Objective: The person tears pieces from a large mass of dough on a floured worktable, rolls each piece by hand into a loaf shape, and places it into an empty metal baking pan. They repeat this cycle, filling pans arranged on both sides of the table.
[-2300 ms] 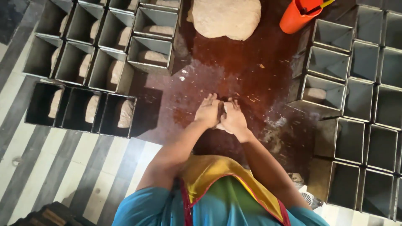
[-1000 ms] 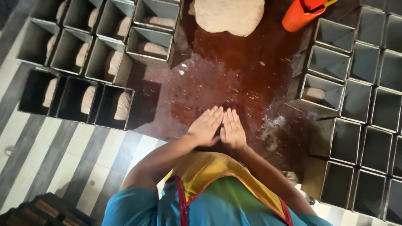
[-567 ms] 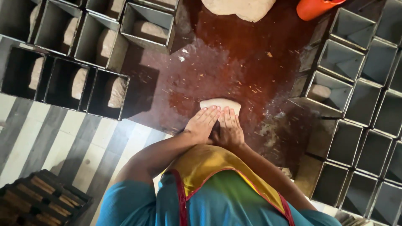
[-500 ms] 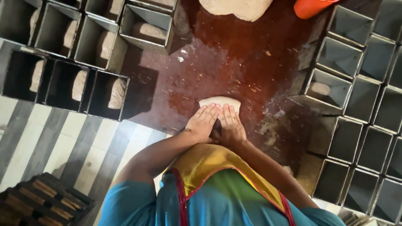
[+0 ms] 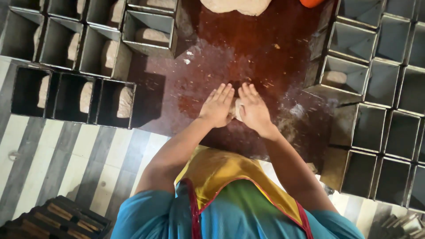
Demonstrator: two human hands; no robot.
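The dough piece is now almost wholly covered — only a pale sliver shows between the palms, where half a second ago its far edge lay open beyond the fingertips. The left hand and right hand lie flatter over it, fingers stretched out toward the large dough mass. That mass sits higher in the view than before — only its near edge shows — and the orange container beside it is nearly gone.

Dim, warm light — deep shadows inside tins, soft blur throughout.
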